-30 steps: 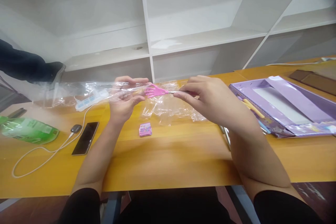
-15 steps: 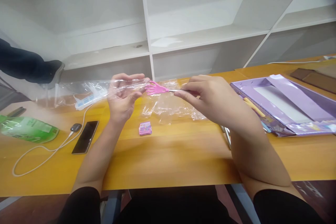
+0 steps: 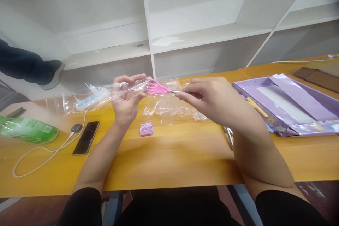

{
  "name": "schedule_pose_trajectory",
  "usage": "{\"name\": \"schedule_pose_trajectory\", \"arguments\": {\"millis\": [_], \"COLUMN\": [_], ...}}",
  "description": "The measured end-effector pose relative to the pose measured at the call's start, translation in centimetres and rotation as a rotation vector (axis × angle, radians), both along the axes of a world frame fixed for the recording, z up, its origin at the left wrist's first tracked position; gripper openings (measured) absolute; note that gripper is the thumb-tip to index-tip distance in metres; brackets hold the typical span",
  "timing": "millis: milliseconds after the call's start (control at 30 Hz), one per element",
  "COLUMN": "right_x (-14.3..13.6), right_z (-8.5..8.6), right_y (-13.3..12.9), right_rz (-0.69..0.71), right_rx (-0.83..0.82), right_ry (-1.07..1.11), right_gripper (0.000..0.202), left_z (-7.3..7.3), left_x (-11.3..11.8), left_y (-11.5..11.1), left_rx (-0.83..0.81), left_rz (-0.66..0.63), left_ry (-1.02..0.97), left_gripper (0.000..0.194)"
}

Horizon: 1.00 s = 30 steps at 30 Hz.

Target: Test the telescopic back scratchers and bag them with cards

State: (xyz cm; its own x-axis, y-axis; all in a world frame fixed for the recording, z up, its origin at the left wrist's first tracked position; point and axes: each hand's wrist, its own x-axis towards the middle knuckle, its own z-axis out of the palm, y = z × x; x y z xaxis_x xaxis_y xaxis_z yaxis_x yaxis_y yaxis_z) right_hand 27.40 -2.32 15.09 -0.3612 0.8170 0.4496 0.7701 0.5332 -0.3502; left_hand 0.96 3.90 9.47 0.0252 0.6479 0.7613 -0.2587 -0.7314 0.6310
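Note:
Clear plastic film (image 3: pixel 62 104) stretches leftward from my left hand (image 3: pixel 127 100), whose thumb and fingers are closed on its edge. My right hand (image 3: pixel 212 95) pinches the thin metal stem of a pink hand-shaped piece (image 3: pixel 156 87). The pink piece lies level between my hands, its fingers touching the film at my left fingertips. More crumpled clear plastic (image 3: pixel 169 107) rests on the table behind and below it. A small stack of pink and purple cards (image 3: pixel 146 129) sits on the table in front of my hands.
On the left are a phone (image 3: pixel 86 138), a white cable (image 3: pixel 50 150), a green bottle-like pack (image 3: pixel 29 129) and a power strip (image 3: pixel 92 99). A purple box (image 3: pixel 293 127) stands at the right. A person's dark-clothed leg (image 3: pixel 23 63) shows at the upper left.
The film's left part has shifted and lifted less flatly over the power strip. My left hand has moved slightly right, and the pink piece is a little higher.

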Motion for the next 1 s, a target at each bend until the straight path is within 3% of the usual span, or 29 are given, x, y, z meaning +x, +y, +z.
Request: {"name": "schedule_pose_trajectory", "arguments": {"millis": [367, 633, 1000], "right_x": [-0.4, -0.9, -0.4], "right_z": [-0.4, -0.5, -0.3], "right_y": [-0.2, -0.1, 0.1], "right_rz": [-0.058, 0.032, 0.079], "right_rx": [0.119, 0.035, -0.004], "right_ry": [-0.026, 0.012, 0.045], "right_gripper": [0.054, 0.057, 0.056], "left_z": [0.2, -0.3, -0.1], "left_x": [0.7, 1.2, 0.3], "left_y": [-0.2, -0.5, 0.0], "left_rx": [-0.028, -0.012, -0.041], "left_rz": [0.026, 0.028, -0.084], "left_ry": [-0.094, -0.09, 0.006], "left_gripper": [0.048, 0.049, 0.05]}}
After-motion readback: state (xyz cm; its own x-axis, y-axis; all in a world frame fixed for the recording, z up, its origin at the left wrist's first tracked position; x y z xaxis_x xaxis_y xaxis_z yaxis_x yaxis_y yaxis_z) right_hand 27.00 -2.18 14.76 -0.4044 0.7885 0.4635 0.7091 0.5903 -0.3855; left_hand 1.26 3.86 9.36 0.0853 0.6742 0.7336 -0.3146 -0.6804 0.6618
